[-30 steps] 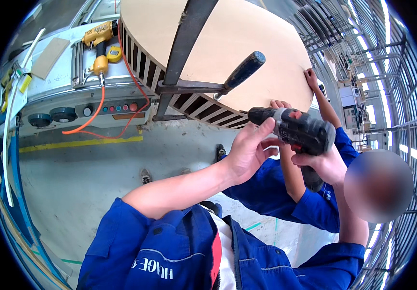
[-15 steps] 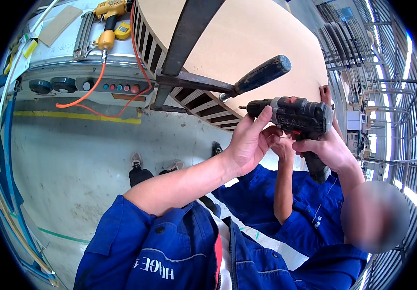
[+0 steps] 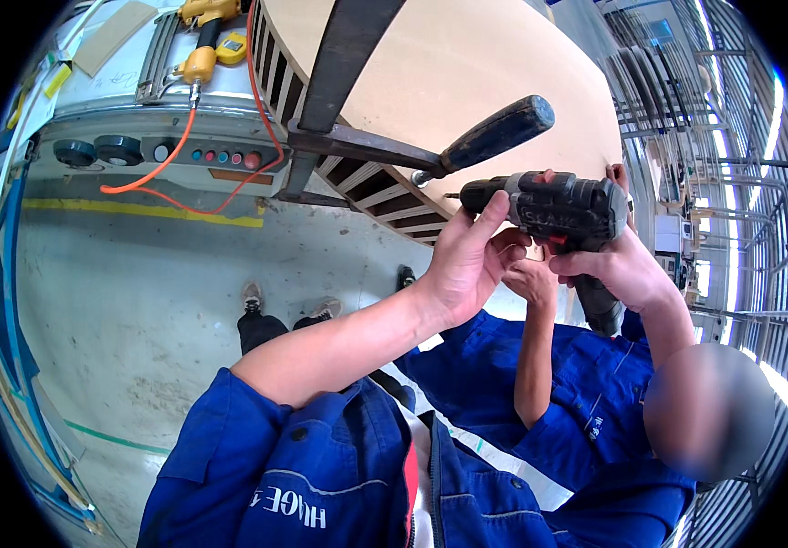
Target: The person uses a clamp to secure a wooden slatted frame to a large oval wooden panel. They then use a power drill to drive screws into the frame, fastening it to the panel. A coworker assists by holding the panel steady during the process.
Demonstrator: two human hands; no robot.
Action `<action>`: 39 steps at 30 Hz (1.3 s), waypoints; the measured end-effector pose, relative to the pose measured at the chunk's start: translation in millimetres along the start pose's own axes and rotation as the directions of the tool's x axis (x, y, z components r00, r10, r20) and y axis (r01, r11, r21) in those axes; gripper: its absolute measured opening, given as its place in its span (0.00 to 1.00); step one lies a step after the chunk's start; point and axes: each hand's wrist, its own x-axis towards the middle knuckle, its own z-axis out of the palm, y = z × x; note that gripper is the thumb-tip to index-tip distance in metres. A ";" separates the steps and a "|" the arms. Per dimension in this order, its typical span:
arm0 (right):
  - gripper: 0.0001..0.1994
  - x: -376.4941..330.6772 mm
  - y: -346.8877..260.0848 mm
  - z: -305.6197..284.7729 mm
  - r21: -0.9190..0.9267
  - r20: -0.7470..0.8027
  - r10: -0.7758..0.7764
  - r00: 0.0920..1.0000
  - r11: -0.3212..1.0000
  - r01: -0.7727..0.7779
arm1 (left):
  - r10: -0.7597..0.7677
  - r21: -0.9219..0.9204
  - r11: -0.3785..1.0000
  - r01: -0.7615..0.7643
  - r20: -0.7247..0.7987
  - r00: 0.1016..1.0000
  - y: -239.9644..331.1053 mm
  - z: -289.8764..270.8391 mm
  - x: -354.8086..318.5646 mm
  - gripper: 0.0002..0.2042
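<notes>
A black cordless drill (image 3: 563, 212) lies level at mid-right, its thin bit pointing left. My right hand (image 3: 615, 272) is wrapped round its grip. At the front end my left hand (image 3: 467, 265) lays its thumb against the chuck, with the other fingers curled beneath the drill and partly hidden. A co-worker's hand (image 3: 533, 281) reaches up just below the drill, near my left fingers; a small pale thing there is too small to name. Just above the bit stands the dark handle (image 3: 499, 132) of a metal clamp (image 3: 367, 146).
The clamp is fixed over a large curved wooden panel (image 3: 467, 55) with slatted edges. A co-worker in blue (image 3: 549, 374) stands close at right, another hand (image 3: 617, 176) at the panel's edge. Upper left, a yellow air tool (image 3: 200, 66) with an orange hose (image 3: 184, 146) lies on a bench.
The drill and both my hands have shifted very slightly left and up in the picture, along with the view itself. My hold on the drill looks the same.
</notes>
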 end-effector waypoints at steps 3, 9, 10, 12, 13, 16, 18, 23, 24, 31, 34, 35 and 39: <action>0.19 -0.7 -10.1 -1.7 -0.071 -0.051 0.010 0.999 0.997 -0.014 | 0.004 -0.033 0.999 -0.004 -0.014 1.000 0.2 2.4 1.4 0.20; 0.18 4.2 -16.6 -9.5 -0.090 0.033 0.029 0.999 0.996 -0.026 | 0.020 -0.069 0.997 -0.021 -0.018 1.000 -0.1 5.1 2.9 0.19; 0.18 3.8 -15.5 -8.8 -0.078 0.023 0.014 1.000 0.997 -0.012 | 0.016 -0.069 0.997 -0.018 -0.026 1.000 0.0 5.0 3.1 0.19; 0.18 2.4 -13.8 -7.5 -0.069 0.011 0.011 1.000 0.998 -0.010 | 0.007 -0.067 0.998 -0.010 -0.034 0.999 -0.3 5.2 3.0 0.19; 0.18 2.3 -13.6 -7.7 -0.075 0.006 0.015 1.000 0.997 -0.014 | 0.008 -0.059 0.998 -0.010 -0.030 1.000 -0.3 5.3 3.3 0.19; 0.18 2.3 -14.4 -8.0 -0.086 0.015 0.015 1.000 0.996 -0.014 | 0.010 -0.060 0.998 -0.013 -0.045 0.999 -0.3 7.1 3.0 0.20; 0.18 2.2 -17.2 -9.2 -0.106 0.024 0.010 1.000 0.994 -0.007 | 0.009 -0.061 0.998 -0.012 -0.053 0.999 0.6 8.8 2.8 0.20; 0.18 1.7 -27.4 -11.8 -0.208 0.054 0.006 0.999 0.978 0.006 | 0.017 -0.046 0.999 -0.016 0.017 1.000 5.3 8.5 2.2 0.22; 0.18 1.6 -29.2 -12.0 -0.216 0.061 0.007 0.998 0.976 0.007 | 0.014 -0.040 0.999 -0.014 0.019 1.000 6.1 6.7 0.7 0.22; 0.19 7.4 -30.8 -14.2 -0.268 0.087 -0.080 0.993 0.958 0.100 | -0.013 0.500 0.857 0.121 -0.215 0.977 26.8 -31.7 -40.8 0.14; 0.19 12.1 -26.4 -18.6 -0.281 0.129 -0.080 0.988 0.953 0.114 | 0.126 0.800 0.568 0.194 -0.317 0.940 59.4 -56.0 -60.4 0.11; 0.19 13.7 -24.6 -20.0 -0.284 0.140 -0.081 0.987 0.952 0.118 | 0.174 0.821 0.541 0.184 -0.323 0.930 71.7 -62.2 -66.9 0.09; 0.19 20.0 -19.9 -28.0 -0.283 0.186 -0.086 0.979 0.949 0.138 | 0.349 0.879 0.441 0.182 -0.355 0.867 110.6 -73.2 -84.5 0.07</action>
